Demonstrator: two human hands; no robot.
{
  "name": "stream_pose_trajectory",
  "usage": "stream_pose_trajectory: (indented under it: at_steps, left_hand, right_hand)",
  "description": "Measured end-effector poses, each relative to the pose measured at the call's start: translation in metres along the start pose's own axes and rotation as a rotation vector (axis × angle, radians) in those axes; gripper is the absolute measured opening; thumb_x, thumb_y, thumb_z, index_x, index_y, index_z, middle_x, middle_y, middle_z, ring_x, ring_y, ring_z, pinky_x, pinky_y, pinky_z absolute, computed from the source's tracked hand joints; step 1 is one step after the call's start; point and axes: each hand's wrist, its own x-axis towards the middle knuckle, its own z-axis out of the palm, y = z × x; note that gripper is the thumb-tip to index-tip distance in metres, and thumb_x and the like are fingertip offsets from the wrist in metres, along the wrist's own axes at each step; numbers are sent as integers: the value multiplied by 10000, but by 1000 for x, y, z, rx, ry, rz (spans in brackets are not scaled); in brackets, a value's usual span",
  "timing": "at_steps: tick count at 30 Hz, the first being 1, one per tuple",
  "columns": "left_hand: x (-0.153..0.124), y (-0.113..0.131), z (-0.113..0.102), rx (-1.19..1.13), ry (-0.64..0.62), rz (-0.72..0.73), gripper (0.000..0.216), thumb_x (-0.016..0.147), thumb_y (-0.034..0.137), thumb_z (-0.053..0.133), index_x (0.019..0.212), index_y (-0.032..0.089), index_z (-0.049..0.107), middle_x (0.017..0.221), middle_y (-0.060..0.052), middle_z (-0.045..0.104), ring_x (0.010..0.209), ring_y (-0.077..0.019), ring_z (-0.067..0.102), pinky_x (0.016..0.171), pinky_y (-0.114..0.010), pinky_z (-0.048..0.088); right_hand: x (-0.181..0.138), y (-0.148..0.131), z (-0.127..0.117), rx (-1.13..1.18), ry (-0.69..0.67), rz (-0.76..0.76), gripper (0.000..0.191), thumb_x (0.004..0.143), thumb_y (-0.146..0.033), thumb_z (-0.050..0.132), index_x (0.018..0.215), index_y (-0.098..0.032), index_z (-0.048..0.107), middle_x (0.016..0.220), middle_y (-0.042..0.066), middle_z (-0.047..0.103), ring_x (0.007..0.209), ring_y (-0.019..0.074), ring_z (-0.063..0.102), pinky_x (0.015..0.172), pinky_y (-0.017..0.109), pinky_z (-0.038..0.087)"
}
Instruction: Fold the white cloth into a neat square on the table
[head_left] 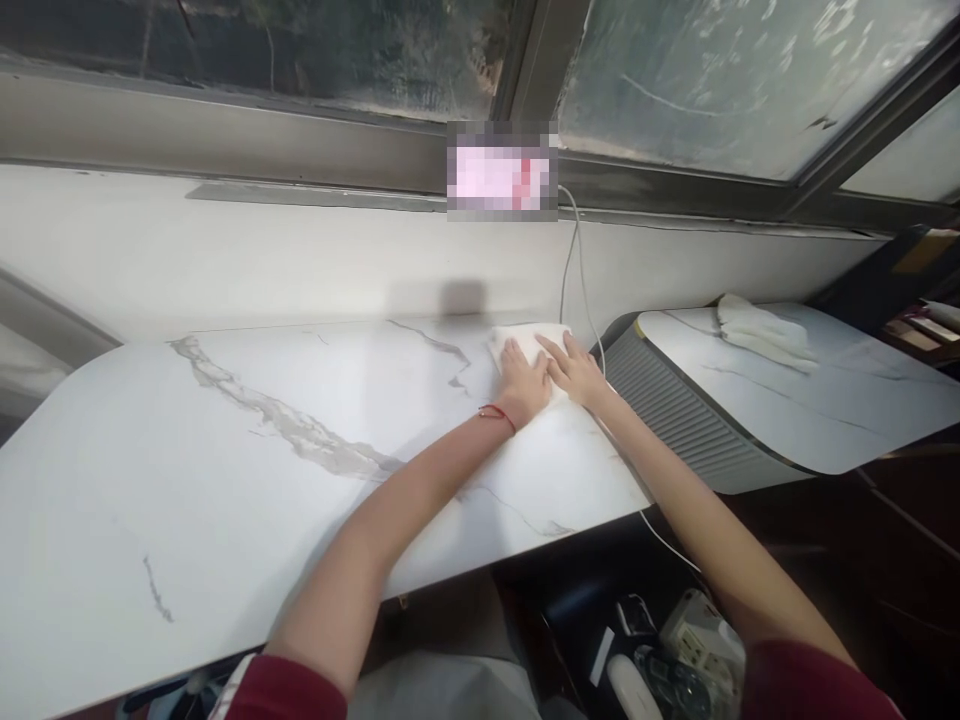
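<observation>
Cloth [530, 345], white, just right of frame centre on the counter [247, 540]; directly beneath left hand [526, 384] and right hand [581, 376], both touching it, neither clearly nearer; fingers laid flat, slightly apart, clamped on nothing; long axis unreadable, cloth partly covered.

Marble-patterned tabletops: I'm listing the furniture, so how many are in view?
2: the long tabletop, where the left hand and right hand rest on a cloth; the right-side tabletop, bearing crumpled white fabric. More may lie out of frame.
</observation>
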Motion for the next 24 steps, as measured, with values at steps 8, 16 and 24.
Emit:
stream_pose_trajectory:
  at_steps: [8, 16, 24]
  left_hand:
    - [41, -47, 5, -115, 62, -175, 590, 1012, 310, 360, 1587, 183, 374, 1695, -148, 225, 1583, -313, 119, 1283, -504, 121]
    - [36, -45, 8, -94, 60, -223, 620, 998, 325, 352, 1603, 192, 339, 1699, -139, 219, 1584, -331, 110, 1271, -544, 118]
    - [-4, -45, -6, 98, -83, -161, 674, 989, 332, 371, 1624, 148, 245, 1689, -199, 201, 1570, -402, 106, 1227, -611, 153]
  right_hand:
    - [70, -31, 17, 26, 12, 49, 577, 1036, -378, 260, 1598, -293, 359, 1600, 158, 394, 1449, 329, 398, 1082, 501, 419]
    - [62, -36, 11, 130, -17, 100, 597, 1002, -388, 303, 1590, -306, 375, 1633, 144, 347, 1494, 306, 343, 1132, 520, 358]
    - [28, -52, 5, 111, -33, 17, 616, 985, -376, 338, 1586, -243, 376, 1617, 212, 350, 1482, 360, 346, 1091, 578, 374]
